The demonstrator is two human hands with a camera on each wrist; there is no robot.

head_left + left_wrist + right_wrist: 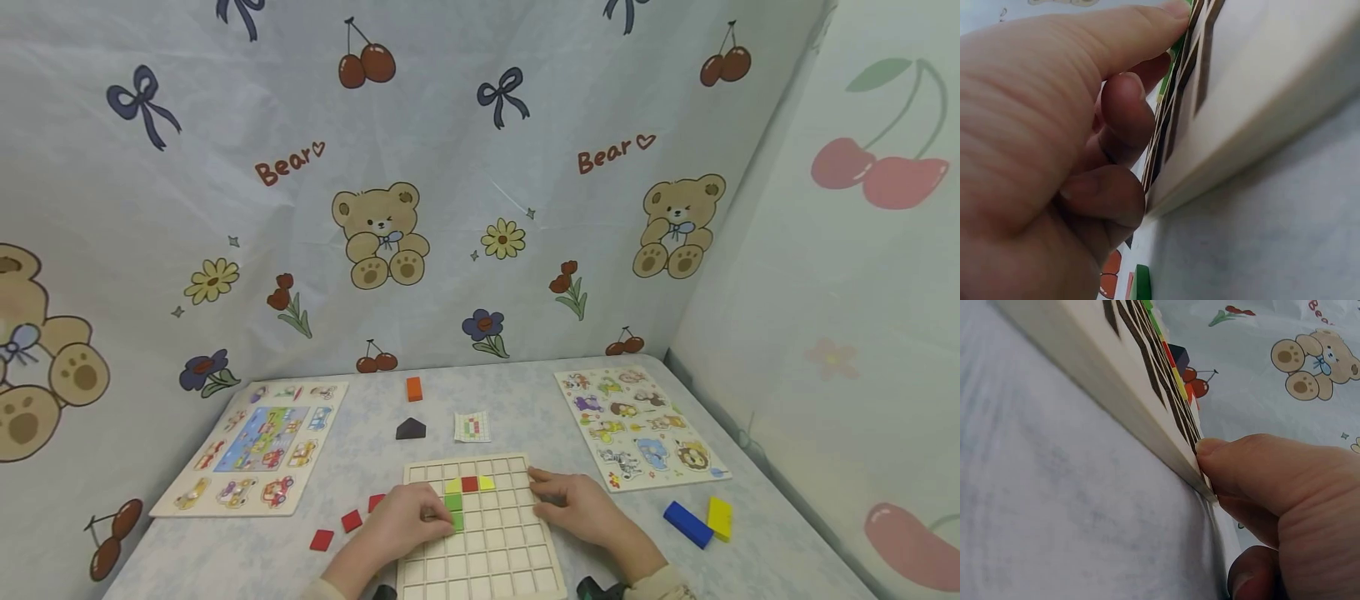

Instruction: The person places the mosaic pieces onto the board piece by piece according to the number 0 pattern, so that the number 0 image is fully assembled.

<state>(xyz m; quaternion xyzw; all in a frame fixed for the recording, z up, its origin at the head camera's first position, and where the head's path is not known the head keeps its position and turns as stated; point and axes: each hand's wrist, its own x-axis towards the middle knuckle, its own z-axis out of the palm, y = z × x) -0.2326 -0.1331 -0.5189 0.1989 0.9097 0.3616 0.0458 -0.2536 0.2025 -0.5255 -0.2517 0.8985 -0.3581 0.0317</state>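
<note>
A wooden grid board (510, 542) lies in front of me, its squares framed by thin ridges. My left hand (408, 517) reaches over its left side, thumb and forefinger pinching a green square tile (458, 522) at a grid cell. In the left wrist view the thumb tip (1175, 9) is right at the green, with the other fingers curled below. Another green tile (453, 502) sits just above, then a red tile (469, 484) between two yellow triangles, the right yellow triangle (487, 482) fully visible. My right hand (573, 504) grips the board's right edge, thumb (1235, 456) on the rim.
Several red tiles (322, 540) lie left of the board. Behind it are a pattern card (472, 427), a dark block (410, 429) and an orange block (414, 388). Picture boards (168, 504) flank both sides. Blue (687, 524) and yellow (719, 518) blocks lie right.
</note>
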